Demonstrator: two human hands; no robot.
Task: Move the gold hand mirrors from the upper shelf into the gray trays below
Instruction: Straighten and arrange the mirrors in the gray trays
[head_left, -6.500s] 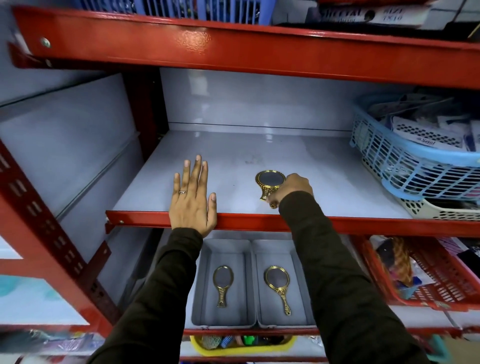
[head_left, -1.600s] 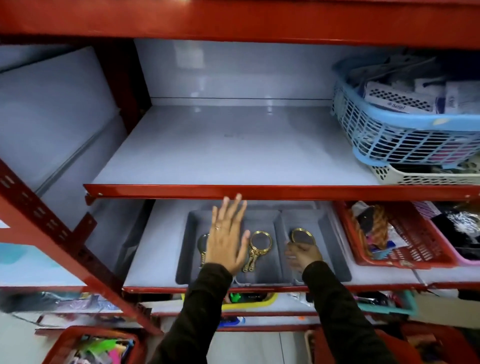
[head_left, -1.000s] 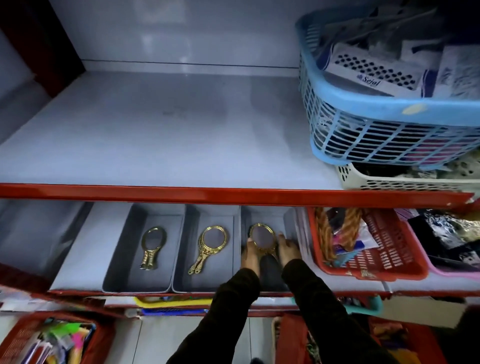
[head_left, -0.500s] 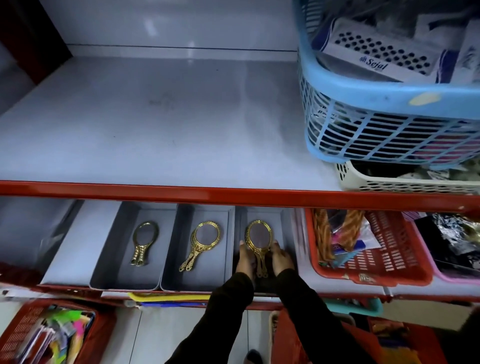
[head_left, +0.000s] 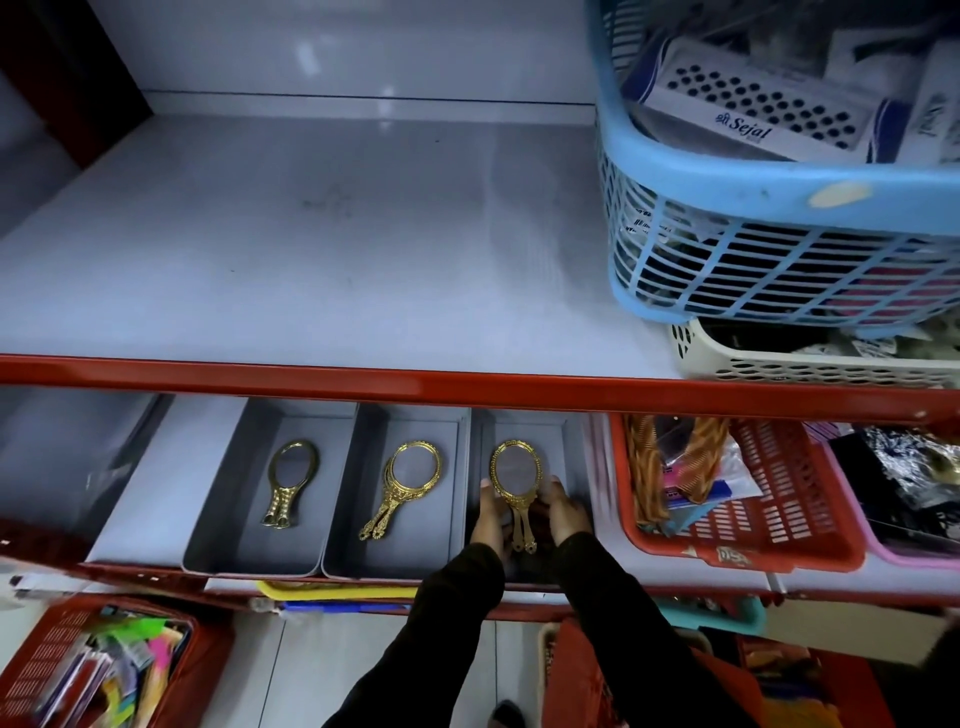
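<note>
Three gray trays stand side by side on the lower shelf. A gold hand mirror (head_left: 290, 480) lies in the left tray (head_left: 221, 499), and another gold mirror (head_left: 405, 483) lies in the middle tray (head_left: 350, 499). The third gold mirror (head_left: 517, 475) is in the right tray (head_left: 569, 447), handle toward me. My left hand (head_left: 490, 517) and my right hand (head_left: 567, 512) press against its two sides near the neck, holding it between them. The upper shelf (head_left: 311, 234) holds no mirror.
A blue basket (head_left: 779, 270) sits on a cream basket (head_left: 779, 366) at the right of the upper shelf. A red basket (head_left: 779, 525) and a pink one (head_left: 883, 552) flank the trays on the right. Another red basket (head_left: 47, 654) is below left.
The last mirror came off the upper shelf and into the right tray. Over the last second both hands slid down beside it; the camera moved closer.
</note>
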